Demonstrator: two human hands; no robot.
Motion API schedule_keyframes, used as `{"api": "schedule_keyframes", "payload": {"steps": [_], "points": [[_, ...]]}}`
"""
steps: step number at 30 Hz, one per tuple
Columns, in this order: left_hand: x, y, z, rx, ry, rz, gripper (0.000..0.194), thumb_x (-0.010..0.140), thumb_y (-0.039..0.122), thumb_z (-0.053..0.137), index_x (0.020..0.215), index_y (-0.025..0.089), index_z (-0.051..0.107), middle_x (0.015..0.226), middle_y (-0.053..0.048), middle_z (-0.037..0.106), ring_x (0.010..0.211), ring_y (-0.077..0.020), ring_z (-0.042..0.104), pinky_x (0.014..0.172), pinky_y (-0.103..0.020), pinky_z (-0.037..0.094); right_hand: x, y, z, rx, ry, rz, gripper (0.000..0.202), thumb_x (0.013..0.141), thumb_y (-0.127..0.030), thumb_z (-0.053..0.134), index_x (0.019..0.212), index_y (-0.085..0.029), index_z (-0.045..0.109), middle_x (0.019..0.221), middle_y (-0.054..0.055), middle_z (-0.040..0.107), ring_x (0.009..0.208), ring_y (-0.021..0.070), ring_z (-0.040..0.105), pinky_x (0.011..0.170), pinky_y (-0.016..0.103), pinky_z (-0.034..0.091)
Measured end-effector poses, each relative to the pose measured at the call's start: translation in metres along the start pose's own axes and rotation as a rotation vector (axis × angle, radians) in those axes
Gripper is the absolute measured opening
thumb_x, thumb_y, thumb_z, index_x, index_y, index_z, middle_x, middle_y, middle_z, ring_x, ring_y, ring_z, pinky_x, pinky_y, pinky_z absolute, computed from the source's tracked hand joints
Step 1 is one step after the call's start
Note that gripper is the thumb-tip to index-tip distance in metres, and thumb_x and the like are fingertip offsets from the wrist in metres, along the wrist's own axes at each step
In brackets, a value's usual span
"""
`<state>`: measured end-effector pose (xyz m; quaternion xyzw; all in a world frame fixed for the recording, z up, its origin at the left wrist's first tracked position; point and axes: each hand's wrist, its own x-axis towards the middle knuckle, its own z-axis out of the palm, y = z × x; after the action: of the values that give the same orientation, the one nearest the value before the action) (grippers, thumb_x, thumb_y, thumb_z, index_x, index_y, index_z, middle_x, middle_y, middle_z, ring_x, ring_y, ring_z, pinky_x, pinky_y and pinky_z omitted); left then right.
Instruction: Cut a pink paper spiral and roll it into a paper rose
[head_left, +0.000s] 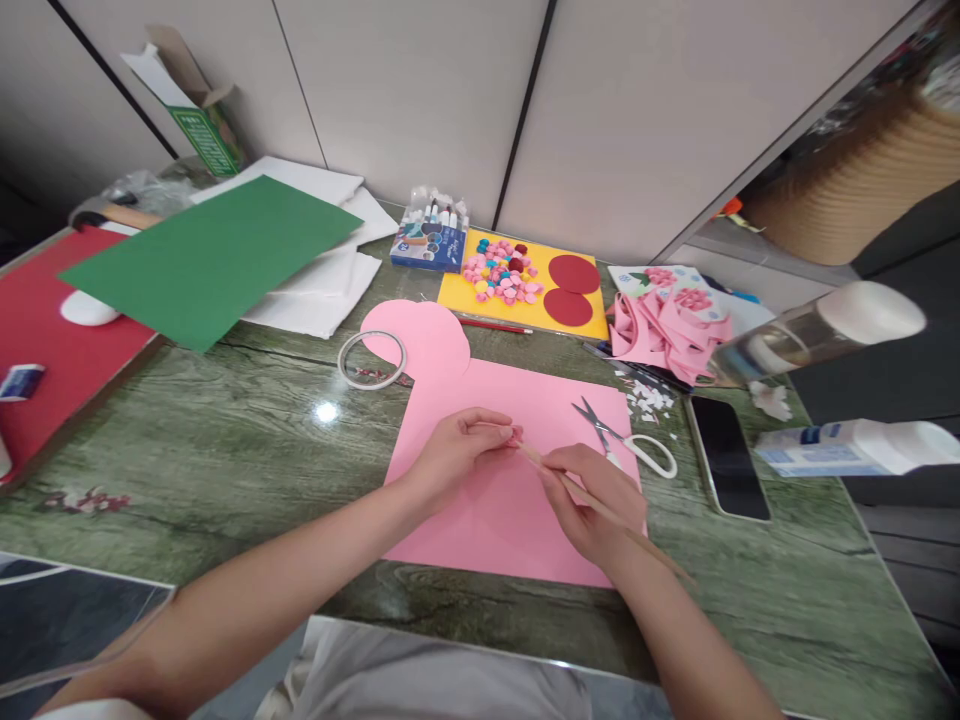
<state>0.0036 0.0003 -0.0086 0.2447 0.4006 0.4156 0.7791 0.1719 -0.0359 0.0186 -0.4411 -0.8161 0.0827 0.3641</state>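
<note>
Counter (247, 430), left to right: green sheet (217, 250), tape roll (342, 365), yellow card (456, 293) under coloured paper bits (510, 270), open scissors (609, 431) overhanging pink sheet (502, 530) just beyond right hand (592, 510), phone (727, 457). Left hand (454, 455): fingertips pinched on pink piece (516, 437) above sheet; tiny, looks crumpled. Right hand: fingers closed round slim wooden stick (532, 457), tip at piece.

Moderately bright, even light washes the glossy green wood-grained surface (247, 440), with faint shadows, one sharp white glare spot (326, 411) left of its middle and a small glint (559, 663) on its front edge. By its right rear corner, wide-angle distortion stretches the transparent bottle with a rounded white cap (802, 335); the small crumpled pink piece (515, 436) looks soft.
</note>
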Motion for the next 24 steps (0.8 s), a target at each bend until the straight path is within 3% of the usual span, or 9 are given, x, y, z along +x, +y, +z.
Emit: {"api": "schedule_keyframes", "payload": {"steps": [20,24], "points": [[-0.0028,-0.0027,0.0045,0.199,0.073,0.085,0.026,0.067,0.026,0.071,0.087,0.011,0.062,0.083,-0.008,0.070,0.074,-0.0134,0.063,0.077,-0.029,0.049,0.0014,-0.0011,0.0019,-0.225,-0.057,-0.218,0.014,0.079,-0.010,0.058,0.090,-0.018,0.055,0.071,0.004,0.066,0.063,0.0152,0.058,0.060,0.027,0.045],[-0.0068,-0.0028,0.0066,0.152,0.055,0.093,0.024,0.070,0.025,0.069,0.089,0.012,0.062,0.089,-0.009,0.070,0.081,-0.0155,0.064,0.081,-0.031,0.049,0.0034,-0.0052,0.0018,-0.268,0.008,-0.247,0.007,0.080,-0.011,0.058,0.085,-0.016,0.060,0.064,0.003,0.065,0.056,0.0131,0.056,0.056,0.026,0.043]]}}
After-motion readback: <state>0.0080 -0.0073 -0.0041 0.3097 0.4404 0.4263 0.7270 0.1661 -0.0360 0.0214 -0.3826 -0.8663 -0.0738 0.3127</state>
